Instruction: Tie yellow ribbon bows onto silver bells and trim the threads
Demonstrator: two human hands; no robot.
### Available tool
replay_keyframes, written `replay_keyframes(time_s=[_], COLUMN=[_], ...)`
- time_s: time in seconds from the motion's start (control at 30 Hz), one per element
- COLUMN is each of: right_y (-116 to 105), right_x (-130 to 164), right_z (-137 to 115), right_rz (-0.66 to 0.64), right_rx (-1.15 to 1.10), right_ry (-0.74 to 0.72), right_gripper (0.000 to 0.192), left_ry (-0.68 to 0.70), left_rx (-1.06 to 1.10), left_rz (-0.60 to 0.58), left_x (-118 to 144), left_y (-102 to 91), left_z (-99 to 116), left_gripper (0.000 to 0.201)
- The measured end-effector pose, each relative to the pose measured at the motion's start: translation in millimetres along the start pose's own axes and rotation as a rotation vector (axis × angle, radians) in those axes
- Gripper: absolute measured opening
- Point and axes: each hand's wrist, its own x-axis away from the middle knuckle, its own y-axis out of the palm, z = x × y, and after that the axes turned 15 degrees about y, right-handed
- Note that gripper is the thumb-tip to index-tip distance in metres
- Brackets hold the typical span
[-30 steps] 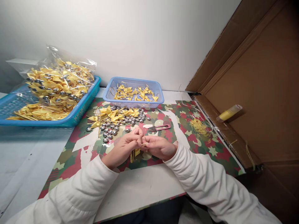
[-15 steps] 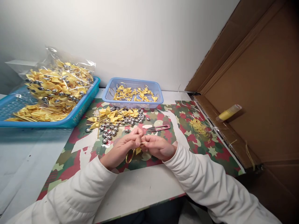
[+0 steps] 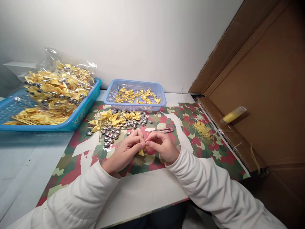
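Since half a second ago, the gold loop hanging below the hands has been drawn up out of sight, and the yellow ribbon bow (image 3: 142,152) is now pinched between the fingertips of the left hand (image 3: 124,153) and the right hand (image 3: 162,147), just above the camouflage mat (image 3: 71,159). Being so small, the bow could be dropped if either pinch were slackened, or snagged among the silver beads (image 3: 111,135) just beyond.
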Motion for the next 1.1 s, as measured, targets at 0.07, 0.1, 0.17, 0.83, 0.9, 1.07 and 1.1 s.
replay_keyframes(time_s=[0.07, 0.1, 0.17, 0.83, 0.9, 1.07, 1.1], right_y=[-2, -3, -6, -23, -24, -28, -30], right_x=[0, 0, 0, 3, 2, 0, -1], right_z=[-1, -2, -4, -25, -25, -30, -31], right_rz=[0.035, 0.057, 0.094, -0.056, -0.066, 0.009, 0.034], right_rx=[0.066, 0.111, 0.207, 0.548, 0.532, 0.496, 0.481], right_ry=[0.008, 0.009, 0.003, -0.244, -0.228, -0.101, -0.066], right_gripper=[0.022, 0.020, 0.015, 0.011, 0.010, 0.009, 0.008], left_ry=[0.037, 0.053, 0.079, 0.203, 0.214, 0.377, 0.420], left_rx=[-0.064, -0.100, -0.182, -0.293, -0.318, -0.535, -0.586], left_rz=[0.001, 0.005, 0.007, -0.191, -0.188, -0.163, -0.194], left_x=[1, 2, 3, 2, 2, 2, 2], left_y=[-1.4, -2.1, -3.5, -3.9, -3.3, -2.4, -2.4], left_z=[-2, -2, -3, -2, -2, 0, 1], left_gripper=[0.038, 0.039, 0.040, 0.021, 0.019, 0.014, 0.013])
